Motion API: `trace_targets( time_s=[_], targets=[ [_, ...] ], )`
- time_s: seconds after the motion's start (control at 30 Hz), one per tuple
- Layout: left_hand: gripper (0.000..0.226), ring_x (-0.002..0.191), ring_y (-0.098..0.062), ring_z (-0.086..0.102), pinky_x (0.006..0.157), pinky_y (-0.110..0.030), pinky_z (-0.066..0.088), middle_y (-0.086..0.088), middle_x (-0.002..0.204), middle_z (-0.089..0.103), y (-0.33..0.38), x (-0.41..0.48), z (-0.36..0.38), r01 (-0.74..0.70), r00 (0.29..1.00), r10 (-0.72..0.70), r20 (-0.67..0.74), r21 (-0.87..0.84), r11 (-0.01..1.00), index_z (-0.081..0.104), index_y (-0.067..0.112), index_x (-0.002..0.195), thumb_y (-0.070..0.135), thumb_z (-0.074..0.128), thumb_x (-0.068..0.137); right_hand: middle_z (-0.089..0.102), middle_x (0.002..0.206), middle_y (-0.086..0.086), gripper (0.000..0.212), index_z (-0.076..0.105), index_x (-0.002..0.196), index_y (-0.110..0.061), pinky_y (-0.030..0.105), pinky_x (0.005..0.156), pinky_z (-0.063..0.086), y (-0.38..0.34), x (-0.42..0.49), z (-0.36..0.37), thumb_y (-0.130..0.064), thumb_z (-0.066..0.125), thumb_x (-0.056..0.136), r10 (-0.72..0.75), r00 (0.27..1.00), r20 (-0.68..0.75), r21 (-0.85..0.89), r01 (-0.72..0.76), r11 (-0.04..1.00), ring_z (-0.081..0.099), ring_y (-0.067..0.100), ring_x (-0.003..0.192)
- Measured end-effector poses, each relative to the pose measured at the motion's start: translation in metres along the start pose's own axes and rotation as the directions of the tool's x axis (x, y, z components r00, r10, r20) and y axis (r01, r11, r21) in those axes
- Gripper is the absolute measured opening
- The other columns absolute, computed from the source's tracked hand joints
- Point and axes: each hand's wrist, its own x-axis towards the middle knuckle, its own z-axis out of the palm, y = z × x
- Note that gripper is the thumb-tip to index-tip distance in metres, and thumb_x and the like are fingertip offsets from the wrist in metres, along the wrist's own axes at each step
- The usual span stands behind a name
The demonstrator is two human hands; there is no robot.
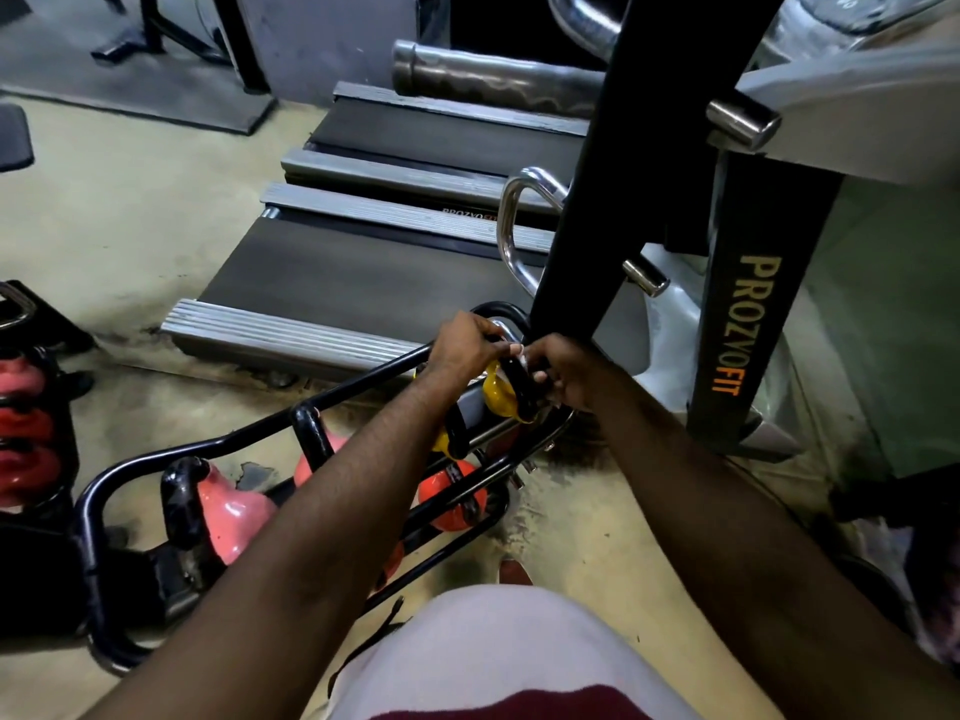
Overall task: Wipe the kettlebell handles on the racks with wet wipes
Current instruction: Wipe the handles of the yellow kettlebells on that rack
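Observation:
A low black tubular rack (156, 454) holds kettlebells with black handles. At its far end stands a yellow kettlebell (501, 400) with a black handle (519, 387). My left hand (462, 350) curls over the top of that handle and the rack's end. My right hand (558, 376) grips the handle from the right, with a small bit of white wet wipe (521, 354) showing at its fingertips. A second yellow kettlebell (441, 441) sits partly hidden under my left forearm. Pink kettlebells (234, 511) and an orange one (457, 498) fill the rest of the rack.
A treadmill deck (363, 267) lies just beyond the rack. A black upright marked PROZVOFIT (743, 324) with chrome pegs stands close on the right. More red kettlebells (26, 439) sit in a stand at the left edge. My knee in light cloth is at the bottom.

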Motion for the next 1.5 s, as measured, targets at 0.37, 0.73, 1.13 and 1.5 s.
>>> trace_targets(
  time_s=[0.37,0.73,1.13,1.5],
  targets=[
    [0.033,0.086,-0.008,0.063,0.08,-0.026,0.052,-0.002,0.102,0.074,0.0,-0.001,-0.001,-0.006,1.0,0.006,0.03,-0.013,1.0,0.076,0.012,0.1,0.032,0.084,0.076,0.064,0.065,0.003,0.015,0.061,0.089,-0.016,0.018,0.046,0.035,0.042,-0.022,-0.012,-0.011,0.047,0.092,-0.205,0.979,-0.008,-0.417,0.183,0.89,0.063,0.012,0.053],
    [0.034,0.086,-0.008,0.06,0.078,-0.025,0.048,-0.004,0.106,0.073,0.003,-0.002,-0.002,-0.006,0.998,0.007,0.055,-0.013,1.0,0.074,0.011,0.104,0.032,0.082,0.078,0.065,0.087,-0.008,0.018,0.061,0.085,-0.024,0.036,0.068,0.051,0.118,-0.017,0.006,-0.039,0.07,0.082,-0.727,0.634,-0.264,-0.775,0.31,0.552,0.062,0.015,0.083],
    [0.031,0.082,-0.007,0.061,0.075,-0.023,0.049,-0.005,0.1,0.075,0.009,-0.008,-0.002,-0.012,1.0,0.012,0.028,0.011,1.0,0.075,0.011,0.1,0.031,0.082,0.078,0.053,0.086,-0.002,0.018,0.058,0.083,-0.023,0.031,0.069,0.037,0.088,-0.01,0.013,-0.035,0.07,0.079,-0.888,0.417,-0.192,-0.88,0.328,0.344,0.052,0.02,0.083],
    [0.03,0.078,-0.004,0.059,0.066,-0.018,0.046,0.004,0.094,0.07,0.008,-0.013,-0.002,0.007,0.999,-0.006,0.036,-0.042,0.999,0.075,0.012,0.1,0.03,0.083,0.077,0.072,0.112,-0.003,0.031,0.066,0.12,-0.028,0.035,0.083,0.052,0.103,-0.013,0.004,-0.033,0.064,0.09,-0.648,0.595,-0.476,-0.585,0.337,0.738,0.066,0.021,0.102]
  ],
)
